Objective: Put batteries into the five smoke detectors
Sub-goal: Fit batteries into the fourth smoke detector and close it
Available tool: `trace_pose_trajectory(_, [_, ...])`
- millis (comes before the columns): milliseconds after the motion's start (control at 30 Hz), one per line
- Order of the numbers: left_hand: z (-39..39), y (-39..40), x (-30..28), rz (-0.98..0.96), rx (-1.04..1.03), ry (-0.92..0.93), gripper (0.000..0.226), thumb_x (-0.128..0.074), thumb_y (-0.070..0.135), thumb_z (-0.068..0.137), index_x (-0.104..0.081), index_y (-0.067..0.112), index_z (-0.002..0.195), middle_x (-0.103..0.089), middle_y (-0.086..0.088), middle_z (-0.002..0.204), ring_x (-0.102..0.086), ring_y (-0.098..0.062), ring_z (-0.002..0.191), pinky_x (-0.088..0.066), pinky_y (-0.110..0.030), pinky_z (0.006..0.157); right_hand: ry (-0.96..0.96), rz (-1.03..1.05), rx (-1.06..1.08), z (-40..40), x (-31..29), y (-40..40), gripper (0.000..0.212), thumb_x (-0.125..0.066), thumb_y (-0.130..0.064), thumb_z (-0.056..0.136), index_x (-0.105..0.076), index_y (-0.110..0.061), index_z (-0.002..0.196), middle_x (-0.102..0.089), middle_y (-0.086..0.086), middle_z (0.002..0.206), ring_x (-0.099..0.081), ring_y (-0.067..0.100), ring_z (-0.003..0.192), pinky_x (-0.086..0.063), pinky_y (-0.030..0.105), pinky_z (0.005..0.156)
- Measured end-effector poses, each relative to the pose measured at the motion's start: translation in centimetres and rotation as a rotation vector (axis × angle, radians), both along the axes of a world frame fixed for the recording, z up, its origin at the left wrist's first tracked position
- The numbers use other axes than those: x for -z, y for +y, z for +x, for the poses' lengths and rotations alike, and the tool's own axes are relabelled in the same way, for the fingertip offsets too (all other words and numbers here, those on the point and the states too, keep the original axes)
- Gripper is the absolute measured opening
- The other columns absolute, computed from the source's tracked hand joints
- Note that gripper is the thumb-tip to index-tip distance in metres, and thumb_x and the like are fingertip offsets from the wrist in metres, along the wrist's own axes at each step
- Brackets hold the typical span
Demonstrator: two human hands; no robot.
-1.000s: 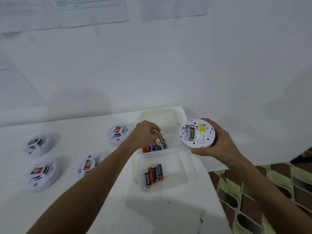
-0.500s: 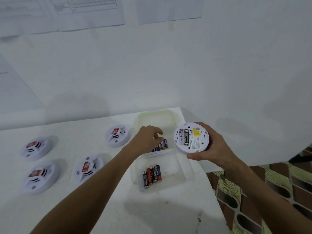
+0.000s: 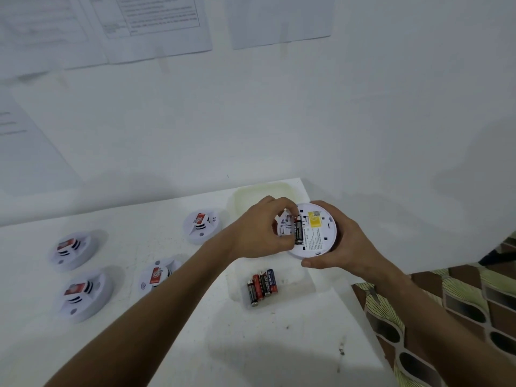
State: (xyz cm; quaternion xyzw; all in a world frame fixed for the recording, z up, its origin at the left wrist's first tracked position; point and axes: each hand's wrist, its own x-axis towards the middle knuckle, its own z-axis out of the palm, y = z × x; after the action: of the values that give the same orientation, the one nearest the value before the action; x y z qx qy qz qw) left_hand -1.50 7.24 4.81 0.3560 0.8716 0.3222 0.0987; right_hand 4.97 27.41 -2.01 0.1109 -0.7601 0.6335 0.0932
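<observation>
A white tabletop (image 3: 173,342) stands against a white wall (image 3: 279,121). Printed paper sheets (image 3: 156,23) hang on the wall at far left. Patterned brown-and-green flooring (image 3: 452,311) shows at near right.

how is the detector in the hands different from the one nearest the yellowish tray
The held detector is lifted off the table, back side showing, with a battery in its bay and a yellow label. The detector by the tray lies on the table, red sticker up. Both are round and white.
</observation>
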Motion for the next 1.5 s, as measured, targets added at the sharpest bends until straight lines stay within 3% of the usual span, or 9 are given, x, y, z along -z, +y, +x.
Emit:
trace_pose_trajectory(200, [0.3,-0.7,-0.3,-0.023,-0.029,-0.022,0.041,-0.075,0.021,0.076,-0.056,0.031,0.111,-0.051,0.001,0.111,-0.054,-0.011,0.096,-0.048,-0.021,0.082,0.015,0.036,0.026,0.3,0.0,-1.1,0.092,-0.094,-0.009,0.050,-0.054,-0.031,0.129,-0.066,-0.008,0.120,-0.062,0.019,0.113,-0.057,0.025,0.082])
trace_pose_trajectory(333, [0.6,-0.8,-0.1,-0.021,-0.040,0.000,0.027,-0.073,0.019,0.080,-0.056,0.029,0.098,-0.050,0.000,0.113,-0.053,-0.012,0.100,-0.044,-0.015,0.079,0.029,0.045,0.043,0.2,0.1,-1.4,0.094,-0.096,-0.007,0.050,-0.053,-0.030,0.130,-0.067,-0.006,0.120,-0.063,0.020,0.113,-0.058,0.027,0.084])
trace_pose_trajectory(433, [0.8,-0.9,0.0,0.032,-0.080,0.007,0.031,-0.074,0.021,0.080,-0.059,0.027,0.107,-0.053,0.003,0.117,-0.058,-0.012,0.096,-0.046,-0.014,0.076,0.025,0.040,0.036,0.1,-0.2,-1.3,0.092,-0.094,-0.007,0.052,-0.054,-0.032,0.130,-0.067,-0.004,0.121,-0.063,0.021,0.114,-0.059,0.029,0.085])
trace_pose_trajectory(667, [0.8,-1.3,-0.7,-0.058,-0.028,0.115,0.045,-0.076,0.027,0.077,-0.062,0.022,0.119,-0.062,0.002,0.114,-0.060,-0.011,0.094,-0.052,-0.027,0.086,0.021,0.065,0.018,0.2,-0.3,-1.5,0.089,-0.095,-0.002,0.052,-0.056,-0.033,0.127,-0.068,-0.011,0.119,-0.064,0.014,0.111,-0.055,0.021,0.083])
trace_pose_trajectory(900, [0.5,-1.4,-2.3,-0.144,0.018,0.129,0.047,-0.080,0.032,0.073,-0.066,0.017,0.116,-0.067,0.002,0.106,-0.061,-0.010,0.086,-0.051,-0.025,0.080,0.017,0.065,0.001,0.1,-0.3,-1.7,0.092,-0.096,-0.002,0.052,-0.056,-0.036,0.128,-0.067,-0.007,0.120,-0.063,0.018,0.112,-0.058,0.028,0.086])
trace_pose_trajectory(1000, [0.4,-1.3,-2.4,-0.187,0.029,0.151,0.048,-0.080,0.034,0.072,-0.066,0.017,0.116,-0.066,0.001,0.105,-0.060,-0.011,0.086,-0.051,-0.027,0.081,0.024,0.079,0.009,0.0,-0.3,-1.8,0.091,-0.096,-0.007,0.051,-0.057,-0.045,0.124,-0.067,-0.010,0.119,-0.063,0.015,0.111,-0.057,0.024,0.084])
trace_pose_trajectory(1200, [0.0,-1.3,-1.6,-0.084,-0.011,0.074,0.048,-0.083,0.029,0.069,-0.065,0.021,0.113,-0.060,0.001,0.108,-0.061,-0.013,0.088,-0.053,-0.030,0.082,0.026,0.067,0.024,-0.3,-0.2,-1.7,0.090,-0.095,-0.010,0.052,-0.054,-0.034,0.128,-0.066,-0.009,0.121,-0.063,0.018,0.113,-0.057,0.024,0.083])
trace_pose_trajectory(1367, [-0.1,-1.0,-1.0,-0.067,-0.044,0.013,0.044,-0.081,0.023,0.071,-0.062,0.023,0.111,-0.057,-0.001,0.110,-0.057,-0.015,0.092,-0.051,-0.030,0.084,0.020,0.062,0.029,-0.7,0.1,-1.8,0.090,-0.096,-0.014,0.051,-0.055,-0.036,0.128,-0.067,-0.006,0.121,-0.063,0.021,0.112,-0.060,0.032,0.085])
trace_pose_trajectory(1500, [-0.5,-0.9,-0.9,-0.048,-0.050,-0.038,0.042,-0.080,0.021,0.071,-0.055,0.028,0.104,-0.053,-0.001,0.110,-0.055,-0.016,0.094,-0.049,-0.026,0.079,0.032,0.065,0.034,-1.0,0.0,-1.9,0.089,-0.096,-0.014,0.050,-0.056,-0.040,0.125,-0.067,-0.011,0.117,-0.063,0.017,0.110,-0.059,0.027,0.082])
